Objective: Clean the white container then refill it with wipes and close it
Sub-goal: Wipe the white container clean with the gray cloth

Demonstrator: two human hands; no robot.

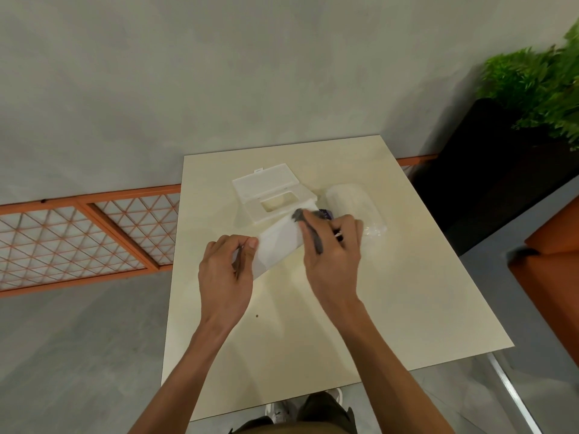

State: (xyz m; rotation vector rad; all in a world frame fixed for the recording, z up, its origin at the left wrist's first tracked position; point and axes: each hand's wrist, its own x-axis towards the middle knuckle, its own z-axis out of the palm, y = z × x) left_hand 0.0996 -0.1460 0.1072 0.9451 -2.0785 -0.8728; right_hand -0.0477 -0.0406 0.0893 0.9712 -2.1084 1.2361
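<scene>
cream table (376,308); leafy plant (532,83) in black planter (488,170); orange lattice (78,239).

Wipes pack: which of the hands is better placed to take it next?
Probably right: the right hand, holding a cloth, is beside the wipes pack; the left hand grips the white container.

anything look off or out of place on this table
Nothing spilled or broken. The white plastic lid lies detached on the cream table, its flap open, beside a clear plastic wipes pack. The left hand holds the white container body tilted while the right hand holds a dark grey cloth against it; that fits cleaning.
</scene>
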